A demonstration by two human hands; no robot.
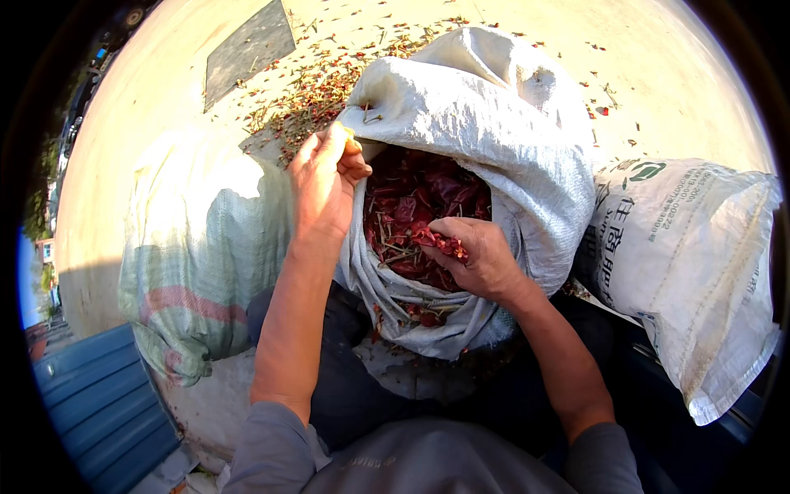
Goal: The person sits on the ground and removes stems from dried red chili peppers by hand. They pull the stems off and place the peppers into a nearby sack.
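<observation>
A large white woven sack [543,179] stands before me with its rim rolled down. Dark red dried chili peppers [444,185] and loose stems lie inside it. Over the right part of the opening, my right hand [478,256] is closed around a bunch of small red chili pieces [439,239]. My left hand [330,160] is at the left edge of the opening, fingers curled, with a small yellowish thing [350,133] at its fingertips; what that is cannot be told. More red bits rest in a fold of the sack's near rim.
A greenish woven sack with a red stripe [197,309] stands at the left, and a printed white sack [685,247] at the right. Stems and red scraps [327,86] litter the ground beyond, near a dark flat panel [250,52]. Blue corrugated metal [108,407] lies lower left.
</observation>
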